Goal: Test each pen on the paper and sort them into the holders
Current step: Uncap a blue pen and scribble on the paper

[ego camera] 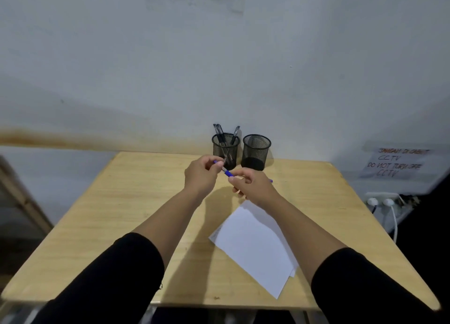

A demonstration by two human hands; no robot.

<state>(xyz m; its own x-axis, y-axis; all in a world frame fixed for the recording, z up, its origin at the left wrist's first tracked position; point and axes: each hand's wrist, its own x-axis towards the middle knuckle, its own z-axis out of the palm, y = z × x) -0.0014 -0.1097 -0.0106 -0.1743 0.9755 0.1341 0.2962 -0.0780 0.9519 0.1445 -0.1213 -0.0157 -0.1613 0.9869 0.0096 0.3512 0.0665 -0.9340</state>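
Two black mesh holders stand at the table's far edge. The left holder (225, 149) has three dark pens in it; the right holder (256, 150) shows no pens. My right hand (252, 186) grips a blue pen (228, 173) held above the table, its tip pointing left. My left hand (202, 175) pinches a small blue piece, apparently the pen's cap, right at that tip. White paper (255, 245) lies on the table under my right forearm, near the front right.
The wooden table (121, 214) sits against a white wall. A power strip (382, 200) with white plugs and cables hangs at the right, below a handwritten paper sign (394, 164). A wooden frame (22, 202) stands at the left.
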